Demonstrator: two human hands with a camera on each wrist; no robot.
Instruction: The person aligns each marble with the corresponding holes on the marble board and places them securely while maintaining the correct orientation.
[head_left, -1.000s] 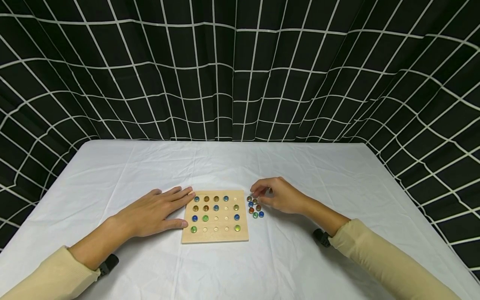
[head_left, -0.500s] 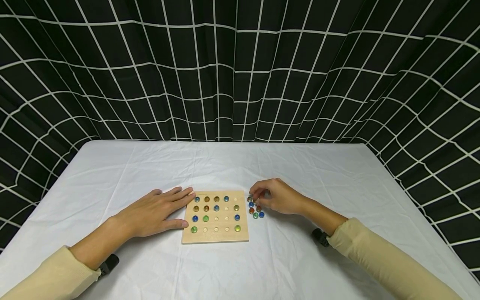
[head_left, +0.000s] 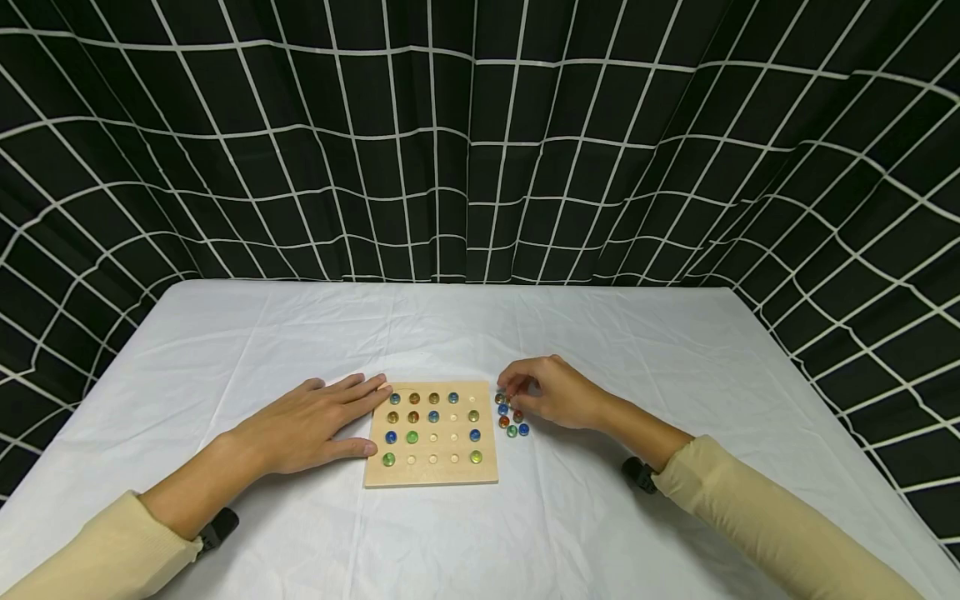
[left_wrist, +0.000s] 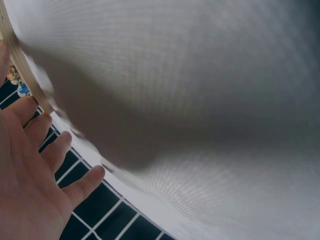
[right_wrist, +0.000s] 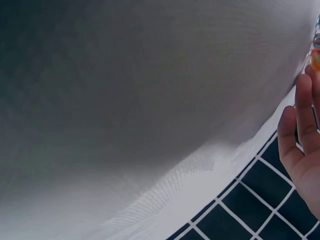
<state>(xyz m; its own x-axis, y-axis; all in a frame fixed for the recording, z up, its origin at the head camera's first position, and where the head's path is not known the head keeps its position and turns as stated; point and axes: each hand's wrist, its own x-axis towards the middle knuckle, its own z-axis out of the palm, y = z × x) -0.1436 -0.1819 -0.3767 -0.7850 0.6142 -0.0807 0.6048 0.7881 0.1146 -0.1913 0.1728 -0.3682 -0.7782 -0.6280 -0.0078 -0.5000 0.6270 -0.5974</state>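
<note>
A square wooden board (head_left: 442, 475) with rows of small hollows lies on the white cloth, and many hollows hold glass marbles. My left hand (head_left: 315, 423) rests flat at its left side, fingertips over the far left corner and thumb at the left edge. In the left wrist view the board's edge (left_wrist: 27, 75) runs by the spread fingers. Right of the board lies a cluster of loose marbles (head_left: 504, 422). My right hand (head_left: 558, 392) reaches down at the cluster's far end, thumb and index finger pinching a marble (head_left: 510, 401) mostly hidden by the fingertips.
A white cloth (head_left: 637, 333) covers the table. Black curtains with a white grid (head_left: 465, 150) hang behind it and at both sides. Several hollows in the board's middle and lower rows are bare. Both wrists carry small black cameras (head_left: 640, 475).
My right thumb and index finger have closed in on a marble at the far end of the cluster. The left hand and the board have stayed nearly still.
</note>
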